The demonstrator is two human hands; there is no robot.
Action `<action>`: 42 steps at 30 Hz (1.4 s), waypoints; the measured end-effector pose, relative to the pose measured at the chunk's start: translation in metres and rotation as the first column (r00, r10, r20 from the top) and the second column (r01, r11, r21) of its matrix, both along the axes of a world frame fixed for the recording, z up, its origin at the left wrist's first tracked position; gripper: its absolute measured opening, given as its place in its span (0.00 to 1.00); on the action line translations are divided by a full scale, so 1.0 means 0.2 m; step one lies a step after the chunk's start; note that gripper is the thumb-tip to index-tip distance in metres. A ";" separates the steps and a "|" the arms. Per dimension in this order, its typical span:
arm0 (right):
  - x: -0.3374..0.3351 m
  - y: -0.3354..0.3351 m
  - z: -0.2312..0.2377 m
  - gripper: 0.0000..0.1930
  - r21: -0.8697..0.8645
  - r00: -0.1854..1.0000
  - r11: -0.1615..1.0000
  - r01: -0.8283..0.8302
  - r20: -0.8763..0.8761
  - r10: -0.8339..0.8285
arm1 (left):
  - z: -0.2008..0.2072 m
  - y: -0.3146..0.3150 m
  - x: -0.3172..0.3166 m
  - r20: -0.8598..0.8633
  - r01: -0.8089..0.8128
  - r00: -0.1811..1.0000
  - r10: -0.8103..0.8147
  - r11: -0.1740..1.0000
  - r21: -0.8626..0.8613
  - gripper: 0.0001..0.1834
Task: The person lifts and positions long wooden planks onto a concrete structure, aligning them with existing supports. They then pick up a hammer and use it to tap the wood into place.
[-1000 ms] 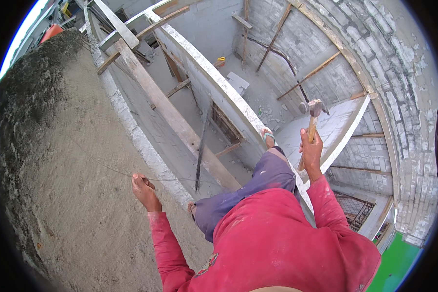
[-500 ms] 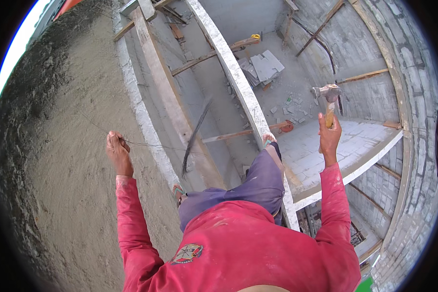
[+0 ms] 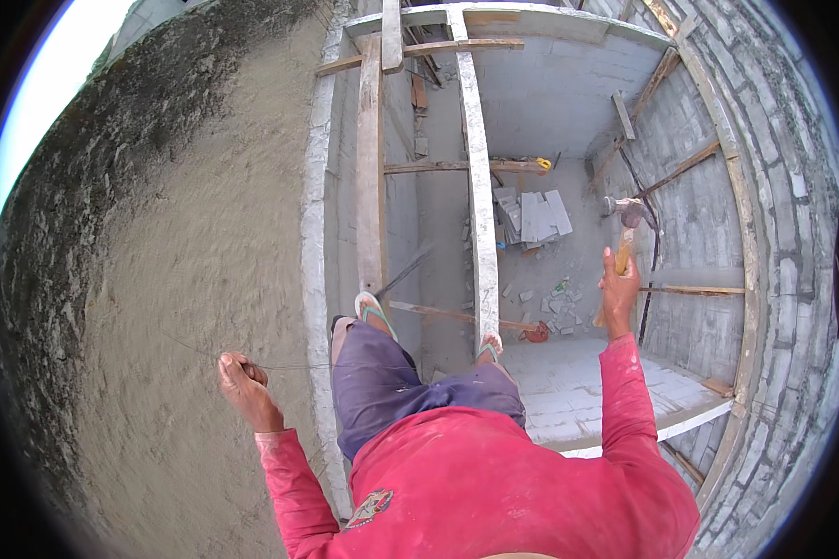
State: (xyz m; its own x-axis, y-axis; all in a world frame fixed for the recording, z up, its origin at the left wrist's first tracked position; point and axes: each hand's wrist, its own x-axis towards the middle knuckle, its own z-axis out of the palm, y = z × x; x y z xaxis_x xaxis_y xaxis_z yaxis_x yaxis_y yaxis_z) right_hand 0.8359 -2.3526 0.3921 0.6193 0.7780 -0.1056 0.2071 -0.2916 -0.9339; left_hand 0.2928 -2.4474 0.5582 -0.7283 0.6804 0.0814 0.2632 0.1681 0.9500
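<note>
My left hand (image 3: pixel 250 391) pinches a thin dark wire (image 3: pixel 294 367) that sticks out on both sides of the fingers, above the rough grey plaster. In my right hand (image 3: pixel 619 291), raised over the drop on the right, is a hammer (image 3: pixel 629 216). Its wooden handle is wrapped by the fingers and its metal head points up. Ahead of my left foot, a bundle of dark wire strands (image 3: pixel 405 270) shows beside the wooden plank; what holds it is hidden.
My left sandalled foot (image 3: pixel 375 315) is on a wooden plank (image 3: pixel 371 177), my right on a narrow white beam (image 3: pixel 475 168). Below lie stacked pale slabs (image 3: pixel 543 216) and rubble (image 3: pixel 559 303). Cross timbers (image 3: pixel 466 166) span the gap; a block wall (image 3: pixel 718 214) rises right.
My left foot has stepped forward from the white ledge onto the plank. The view has turned and moved along the beams. Both hands keep hold of the wire and the hammer.
</note>
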 end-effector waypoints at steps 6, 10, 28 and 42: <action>-0.25 0.16 0.06 0.16 0.012 0.994 0.996 -0.089 -0.068 0.090 | -0.10 0.03 -0.04 0.145 -0.092 0.985 0.097 0.995 -0.037 0.20; -0.40 0.19 0.07 0.16 -0.035 0.996 0.996 -0.086 -0.035 0.085 | -0.09 0.31 -0.09 0.158 0.008 0.987 -0.010 1.000 0.010 0.21; -1.31 0.78 0.36 0.14 -0.044 0.999 0.999 -0.016 -0.030 0.015 | -0.21 1.18 -0.89 0.047 0.259 0.965 -0.257 0.964 -0.056 0.21; -1.50 1.06 0.56 0.18 -0.293 0.876 0.882 -0.369 0.208 0.436 | -0.32 2.04 -0.42 0.229 0.536 0.802 -0.552 0.833 0.134 0.20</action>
State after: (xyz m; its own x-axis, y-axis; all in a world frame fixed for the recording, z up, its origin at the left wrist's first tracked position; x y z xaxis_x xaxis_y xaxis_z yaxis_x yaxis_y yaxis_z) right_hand 0.5360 -2.1409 0.5037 0.2877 0.9370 -0.1980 0.5797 -0.3349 -0.7428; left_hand 0.2089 -2.0386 0.4945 -0.2406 0.9706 0.0031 0.0498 0.0092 0.9987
